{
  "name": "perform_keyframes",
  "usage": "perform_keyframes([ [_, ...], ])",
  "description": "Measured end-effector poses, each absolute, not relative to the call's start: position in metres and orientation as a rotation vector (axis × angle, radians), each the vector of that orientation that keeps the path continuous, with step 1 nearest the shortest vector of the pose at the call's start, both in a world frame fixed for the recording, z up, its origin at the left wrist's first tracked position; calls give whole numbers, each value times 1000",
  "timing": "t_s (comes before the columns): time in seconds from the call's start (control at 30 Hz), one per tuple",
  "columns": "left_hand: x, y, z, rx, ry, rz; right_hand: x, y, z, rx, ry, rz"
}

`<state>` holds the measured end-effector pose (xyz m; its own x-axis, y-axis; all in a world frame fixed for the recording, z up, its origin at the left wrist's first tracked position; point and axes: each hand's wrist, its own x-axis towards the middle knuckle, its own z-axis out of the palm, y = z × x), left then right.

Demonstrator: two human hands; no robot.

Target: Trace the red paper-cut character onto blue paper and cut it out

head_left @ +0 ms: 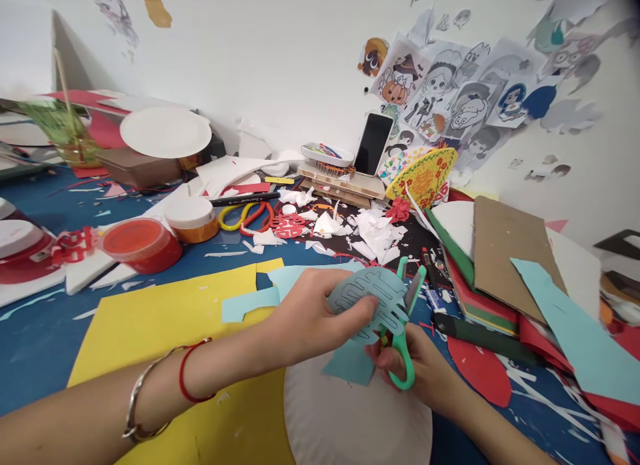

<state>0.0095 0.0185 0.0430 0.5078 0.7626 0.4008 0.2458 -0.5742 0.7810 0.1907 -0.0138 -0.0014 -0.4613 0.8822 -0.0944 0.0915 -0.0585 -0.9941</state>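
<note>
Teal paper cutout (363, 302) is pinched in my left hand (320, 318), thumb and fingers closed on its rounded, slotted shape, above a paper plate (355, 412) with a ridged rim. My right hand (410, 365) grips the green-handled scissors (400, 358), their blades rising behind the cutout. A silver bangle (137, 398) and red string (193, 372) circle my left wrist, which lies over yellow paper (165, 325) with a teal scrap (250, 304) on it.

Just right of the scissors, a glue stick (435, 298) has a blue-and-white label too small to read. Beyond it are a red paper shape (480, 372) and a stack of card (515, 252).

Farther left, a clear round tub (140, 244) holds something red, beside a white-lidded orange tub (193, 218). White scraps (360, 228) are heaped around a red double-happiness cutout (287, 225). Behind them, a phone (373, 144) stands propped, a glass jar (75, 145) holds a stick, and drawings (450, 92) cover the wall.
</note>
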Motion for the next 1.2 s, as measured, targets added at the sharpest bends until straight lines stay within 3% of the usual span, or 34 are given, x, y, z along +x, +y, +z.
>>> perform_keyframes([
  [0.73, 10, 19, 42, 2052, 789, 784, 188, -16, -5, -1017, -1532, 1638],
  [1.2, 9, 19, 44, 2043, 815, 918, 187, -14, -2, -1041, -1527, 1622],
])
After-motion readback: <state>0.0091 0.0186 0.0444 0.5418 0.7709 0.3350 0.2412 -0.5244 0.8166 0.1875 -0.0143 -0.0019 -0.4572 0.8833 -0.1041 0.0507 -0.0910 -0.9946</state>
